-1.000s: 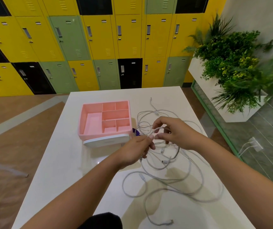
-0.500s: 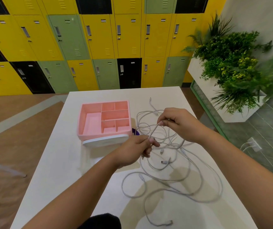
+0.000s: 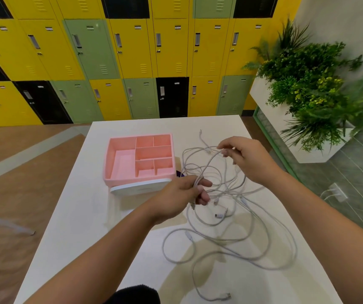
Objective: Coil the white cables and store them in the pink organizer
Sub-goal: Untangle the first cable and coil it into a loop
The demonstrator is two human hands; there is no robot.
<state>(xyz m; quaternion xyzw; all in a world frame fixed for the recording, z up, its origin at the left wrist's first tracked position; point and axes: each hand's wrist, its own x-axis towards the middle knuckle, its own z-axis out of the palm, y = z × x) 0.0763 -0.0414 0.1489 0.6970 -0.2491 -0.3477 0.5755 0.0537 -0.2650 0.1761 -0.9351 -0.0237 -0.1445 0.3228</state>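
A tangle of white cables (image 3: 237, 218) sprawls over the right half of the white table (image 3: 84, 216). The pink organizer (image 3: 121, 161), with several empty compartments, stands to the left of the tangle. My left hand (image 3: 185, 194) grips one cable just right of the organizer's near corner. That cable runs taut up and right to my right hand (image 3: 246, 159), which pinches it higher above the table. Loose plug ends lie around the tangle.
A white flat lid-like piece (image 3: 141, 187) lies against the organizer's near side, with something purple (image 3: 179, 174) behind its corner. Yellow, green and black lockers (image 3: 132, 62) line the far wall. A planter with green plants (image 3: 316, 91) stands right of the table.
My right hand has slid along the cable up and to the right, away from my left hand, stretching a length between them. The left hand stayed almost in place.
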